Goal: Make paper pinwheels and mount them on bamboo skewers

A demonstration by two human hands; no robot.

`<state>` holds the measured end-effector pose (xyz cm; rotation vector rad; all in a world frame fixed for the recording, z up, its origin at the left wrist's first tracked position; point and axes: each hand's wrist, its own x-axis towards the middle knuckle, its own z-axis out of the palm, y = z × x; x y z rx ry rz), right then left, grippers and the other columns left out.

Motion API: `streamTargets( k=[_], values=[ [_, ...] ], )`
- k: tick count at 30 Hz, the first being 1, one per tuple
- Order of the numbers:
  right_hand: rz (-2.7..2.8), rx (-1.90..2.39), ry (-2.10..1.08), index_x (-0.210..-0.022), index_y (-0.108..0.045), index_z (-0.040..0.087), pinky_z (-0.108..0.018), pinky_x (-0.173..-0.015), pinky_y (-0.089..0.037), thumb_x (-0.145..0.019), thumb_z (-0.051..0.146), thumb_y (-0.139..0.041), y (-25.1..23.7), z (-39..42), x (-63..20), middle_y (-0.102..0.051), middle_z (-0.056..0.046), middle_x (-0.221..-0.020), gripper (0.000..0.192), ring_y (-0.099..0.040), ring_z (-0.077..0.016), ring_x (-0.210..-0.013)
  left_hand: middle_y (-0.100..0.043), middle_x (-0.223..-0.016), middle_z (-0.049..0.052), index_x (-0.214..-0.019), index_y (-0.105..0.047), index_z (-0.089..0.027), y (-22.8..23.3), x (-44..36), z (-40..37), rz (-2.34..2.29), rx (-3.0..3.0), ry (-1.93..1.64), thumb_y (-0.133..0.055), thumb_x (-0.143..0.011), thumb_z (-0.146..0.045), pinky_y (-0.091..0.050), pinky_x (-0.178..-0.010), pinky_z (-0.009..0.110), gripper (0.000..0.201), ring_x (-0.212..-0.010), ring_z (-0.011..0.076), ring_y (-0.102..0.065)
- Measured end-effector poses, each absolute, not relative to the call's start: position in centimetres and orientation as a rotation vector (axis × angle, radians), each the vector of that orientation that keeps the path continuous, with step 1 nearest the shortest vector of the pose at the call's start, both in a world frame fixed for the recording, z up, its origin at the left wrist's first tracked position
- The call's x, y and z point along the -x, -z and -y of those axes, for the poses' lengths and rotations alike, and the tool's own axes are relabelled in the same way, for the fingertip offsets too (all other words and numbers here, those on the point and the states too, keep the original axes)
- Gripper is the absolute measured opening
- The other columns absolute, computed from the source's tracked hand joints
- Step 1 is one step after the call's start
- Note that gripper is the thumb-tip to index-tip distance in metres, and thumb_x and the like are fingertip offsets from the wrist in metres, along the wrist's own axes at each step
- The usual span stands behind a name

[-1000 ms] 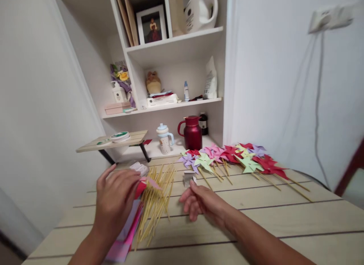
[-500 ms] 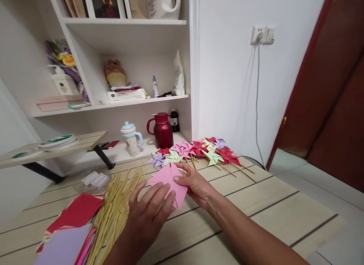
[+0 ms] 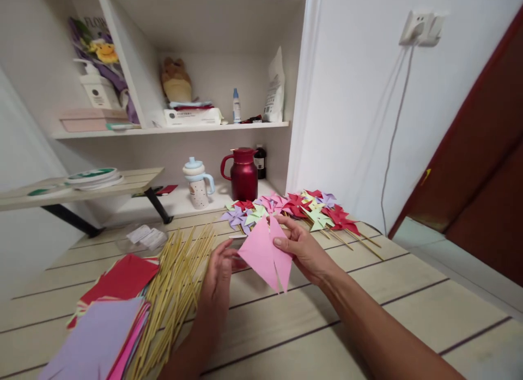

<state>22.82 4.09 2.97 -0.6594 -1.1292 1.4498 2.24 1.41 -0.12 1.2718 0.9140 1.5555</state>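
Observation:
A square of pink paper (image 3: pixel 261 256) with slits cut in from its corners is held up above the table. My right hand (image 3: pixel 300 246) pinches its right side, thumb on the front and fingers behind. My left hand (image 3: pixel 220 268) is at the paper's left corner, fingers loosely bent and apart, with nothing visible in them; some fingertips are hard to make out. Just beyond the paper lie finished paper pinwheels (image 3: pixel 318 218) on sticks, in red, pink, purple and pale green. Left of my left hand is a loose heap of thin yellowish sticks (image 3: pixel 175 287).
Stacks of purple paper (image 3: pixel 93 336) and red paper (image 3: pixel 122 279) lie at the left. Behind them are a clear dish (image 3: pixel 141 238) with small white packets and a low stand (image 3: pixel 139 178). A red jug (image 3: pixel 244 176) and a blue-lidded cup (image 3: pixel 198 187) stand at the back.
My left hand has come off the front of the pink paper to its left corner. The paper has turned a little, its slits showing more openly. The view has shifted down and left.

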Motion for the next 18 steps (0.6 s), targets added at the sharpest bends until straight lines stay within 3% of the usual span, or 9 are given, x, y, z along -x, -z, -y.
streamTargets(
  k=[5, 9, 15, 18],
  values=[
    [1.366, 0.741, -1.457, -0.126, -0.055, 0.024, -0.021, -0.052, -0.044, -0.069, 0.027, -0.084, -3.1, -3.4, -22.3, -0.067, 0.002, -0.074, 0.064, -0.061, -0.013, -0.06, -0.07, -0.118, 0.015, -0.121, -0.065, -0.016, 0.1, -2.0, -1.4, -0.648, -0.998, -1.113, -0.042, -0.088, -0.067, -0.044, -0.095, 0.042, 0.066, -0.112, 0.0316, -0.062],
    [1.529, 0.831, -1.392, -0.127, -0.054, 0.023, -0.02, -0.049, -0.039, -0.069, 0.025, -0.082, -2.8, -3.3, -21.8, -0.061, 0.005, -0.066, 0.064, -0.055, -0.0109, -0.055, -0.07, -0.12, 0.013, -0.125, -0.065, -0.015, -0.7, -2.0, -0.8, -0.517, -0.927, -0.99, -0.039, -0.09, -0.065, -0.041, -0.101, 0.044, 0.066, -0.117, 0.0318, -0.06],
    [1.599, 0.914, -1.336, -0.128, -0.055, 0.024, -0.022, -0.048, -0.036, -0.07, 0.028, -0.08, -2.6, -3.2, -21.6, -0.061, 0.004, -0.069, 0.063, -0.052, -0.0122, -0.054, -0.076, -0.1, 0.008, -0.116, -0.07, -0.019, -0.8, -1.9, -0.7, -0.705, -1.104, -0.935, -0.068, -0.081, -0.046, -0.048, -0.086, 0.036, 0.045, -0.091, 0.0264, -0.068],
    [1.575, 0.916, -1.303, -0.124, -0.058, 0.025, -0.023, -0.049, -0.035, -0.073, 0.031, -0.079, -2.7, -2.9, -21.5, -0.059, 0.004, -0.07, 0.055, -0.051, -0.0126, -0.055, -0.075, -0.079, 0.004, -0.095, -0.077, -0.015, 0.0, -1.8, -1.2, -0.843, -1.201, -0.972, -0.072, -0.078, -0.042, -0.046, -0.073, 0.03, 0.032, -0.074, 0.0206, -0.065]
  ],
)
